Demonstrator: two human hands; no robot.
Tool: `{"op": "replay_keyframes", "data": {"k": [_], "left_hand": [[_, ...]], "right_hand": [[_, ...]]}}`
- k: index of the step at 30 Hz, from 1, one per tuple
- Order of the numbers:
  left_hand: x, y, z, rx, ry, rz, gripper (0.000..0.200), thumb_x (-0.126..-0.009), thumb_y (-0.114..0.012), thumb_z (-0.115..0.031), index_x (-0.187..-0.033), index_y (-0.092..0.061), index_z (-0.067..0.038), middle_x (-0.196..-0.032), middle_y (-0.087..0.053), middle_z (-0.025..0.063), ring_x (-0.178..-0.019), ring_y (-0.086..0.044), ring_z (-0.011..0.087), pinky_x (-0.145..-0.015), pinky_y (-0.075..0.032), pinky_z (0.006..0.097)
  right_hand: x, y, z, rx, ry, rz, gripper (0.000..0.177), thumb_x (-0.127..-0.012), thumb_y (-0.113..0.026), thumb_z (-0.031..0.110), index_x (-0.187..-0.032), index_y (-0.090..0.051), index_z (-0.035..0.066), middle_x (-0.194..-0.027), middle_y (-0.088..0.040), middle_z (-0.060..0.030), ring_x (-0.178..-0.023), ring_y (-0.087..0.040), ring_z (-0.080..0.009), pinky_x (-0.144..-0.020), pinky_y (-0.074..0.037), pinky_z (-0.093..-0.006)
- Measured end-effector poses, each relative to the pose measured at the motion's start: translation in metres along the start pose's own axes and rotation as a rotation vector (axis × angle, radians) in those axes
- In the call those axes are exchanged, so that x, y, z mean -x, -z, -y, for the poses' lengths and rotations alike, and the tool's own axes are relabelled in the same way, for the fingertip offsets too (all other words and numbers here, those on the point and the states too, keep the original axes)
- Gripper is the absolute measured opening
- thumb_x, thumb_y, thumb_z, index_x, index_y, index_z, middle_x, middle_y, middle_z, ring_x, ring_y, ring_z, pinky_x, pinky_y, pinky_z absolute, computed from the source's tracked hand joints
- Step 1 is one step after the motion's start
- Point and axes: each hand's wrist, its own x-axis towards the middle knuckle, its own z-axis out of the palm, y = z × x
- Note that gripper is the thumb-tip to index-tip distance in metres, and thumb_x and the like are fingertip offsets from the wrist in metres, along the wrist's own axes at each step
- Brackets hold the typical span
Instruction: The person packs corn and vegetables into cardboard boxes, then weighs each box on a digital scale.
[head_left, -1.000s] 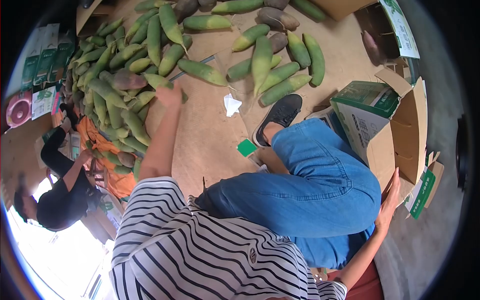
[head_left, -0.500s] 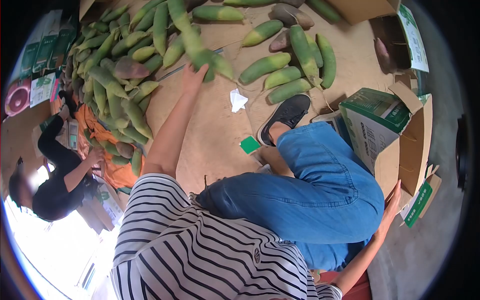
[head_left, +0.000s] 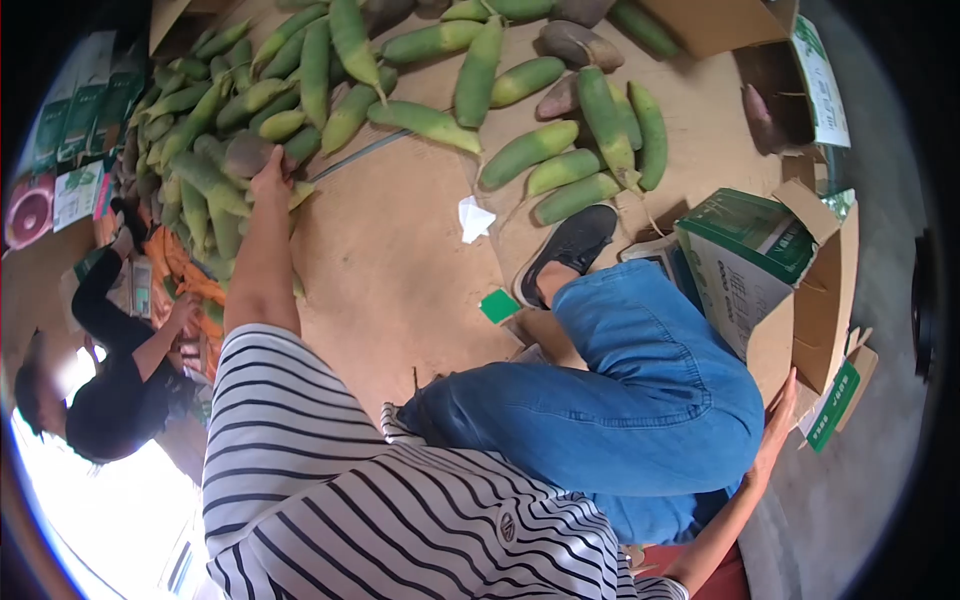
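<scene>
My left hand reaches into the pile of green radishes and grips a dark purplish radish at the pile's right edge. On the right, my right hand rests against the lower edge of an open cardboard box; its fingers are partly hidden, and the hand holds nothing that I can make out. Several green radishes lie loose on the cardboard near my shoe. One more green radish lies between them and the pile.
A person in black sits at the left beside an orange cloth. White paper and a green card lie on the cardboard floor. Another box stands at the top right.
My left hand has let go of a green radish and moved left to the purplish one. The green radish now lies on the cardboard. My right hand stays by the box.
</scene>
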Motion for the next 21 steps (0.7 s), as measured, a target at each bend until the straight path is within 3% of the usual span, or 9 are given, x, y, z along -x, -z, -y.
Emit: {"op": "replay_keyframes", "data": {"k": [4,5,8,10,12,14,16,19,21], "left_hand": [[0.021,-0.024,-0.011,0.139,0.059,0.015,0.038,-0.074,-0.076,-0.035,-0.09,-0.06,-0.004,-0.076,-0.062,0.0091,-0.059,-0.058,0.0188,-0.04,-0.043,0.0305],[0.029,-0.029,-0.013,0.189,0.102,-0.003,0.04,-0.076,-0.074,-0.04,-0.088,-0.059,-0.005,-0.072,-0.061,0.0093,-0.055,-0.058,0.0176,-0.036,-0.041,0.0273],[0.029,-0.018,0.017,0.186,-0.105,0.431,0.053,-0.077,-0.063,-0.058,-0.08,-0.055,-0.006,-0.061,-0.057,0.009,-0.042,-0.051,0.0161,-0.033,-0.038,0.0229],[0.087,-0.021,0.019,0.05,0.155,0.376,0.052,-0.083,-0.054,-0.059,-0.076,-0.052,-0.007,-0.052,-0.05,0.0076,-0.031,-0.041,0.0165,-0.029,-0.034,0.0238],[0.125,-0.019,0.032,-0.004,0.219,0.739,0.045,-0.086,-0.053,-0.051,-0.083,-0.053,-0.007,-0.062,-0.055,0.0063,-0.044,-0.049,0.0143,-0.038,-0.041,0.0254],[0.229,-0.043,0.033,0.149,0.003,0.807,0.039,-0.087,-0.056,-0.044,-0.096,-0.054,-0.006,-0.082,-0.059,0.0052,-0.064,-0.055,0.0125,-0.052,-0.048,0.0275],[0.274,-0.061,0.038,0.086,0.022,1.163,0.049,-0.084,-0.062,-0.04,-0.115,-0.052,-0.004,-0.104,-0.058,0.0058,-0.087,-0.057,0.0122,-0.07,-0.05,0.0299],[0.433,-0.083,-0.029,-0.098,-0.368,1.517,0.061,-0.08,-0.068,-0.026,-0.129,-0.043,0.001,-0.113,-0.058,0.0088,-0.097,-0.058,0.0137,-0.084,-0.05,0.0317],[0.511,-0.104,-0.055,-0.035,-0.64,1.798,0.063,-0.075,-0.072,-0.025,-0.125,-0.045,0.002,-0.106,-0.059,0.0084,-0.091,-0.06,0.0144,-0.077,-0.052,0.0309]], "right_hand": [[0.0,-0.001,-0.004,-0.02,0.012,-0.011,0.086,-0.072,-0.067,0.028,-0.144,-0.027,0.003,-0.142,-0.038,-0.0199,-0.134,-0.033,-0.0334,-0.11,-0.026,-0.0405],[0.0,0.0,-0.002,0.034,0.0,-0.007,0.085,-0.066,-0.06,0.014,-0.144,-0.028,0.003,-0.141,-0.038,-0.0199,-0.132,-0.035,-0.0354,-0.11,-0.026,-0.041],[0.0,0.003,-0.002,0.052,0.045,0.0,0.089,-0.058,-0.054,0.006,-0.143,-0.029,0.003,-0.14,-0.039,-0.0206,-0.13,-0.037,-0.0369,-0.109,-0.027,-0.0414],[-0.002,0.002,-0.001,0.068,0.049,-0.005,0.091,-0.055,-0.053,0.005,-0.143,-0.029,0.003,-0.138,-0.04,-0.0217,-0.129,-0.037,-0.038,-0.109,-0.028,-0.0418],[-0.001,0.004,0.001,0.09,0.04,-0.01,0.093,-0.053,-0.052,0.004,-0.143,-0.029,0.003,-0.136,-0.041,-0.0227,-0.127,-0.038,-0.039,-0.108,-0.028,-0.0422],[-0.001,0.005,0.004,0.112,0.026,-0.018,0.094,-0.052,-0.053,0.002,-0.143,-0.03,0.005,-0.132,-0.043,-0.0236,-0.125,-0.04,-0.0402,-0.107,-0.031,-0.0431],[-0.001,0.005,0.003,0.119,0.036,-0.03,0.094,-0.052,-0.053,0.002,-0.143,-0.03,0.006,-0.13,-0.045,-0.0235,-0.123,-0.041,-0.0406,-0.106,-0.032,-0.0435],[0.001,0.005,0.0,0.142,0.057,-0.062,0.094,-0.052,-0.055,0.002,-0.143,-0.03,0.007,-0.128,-0.046,-0.0225,-0.121,-0.043,-0.0406,-0.104,-0.034,-0.044],[0.001,0.005,0.005,0.126,0.057,-0.068,0.093,-0.054,-0.058,0.003,-0.143,-0.031,0.007,-0.127,-0.047,-0.0219,-0.12,-0.043,-0.0403,-0.103,-0.034,-0.044]]}}
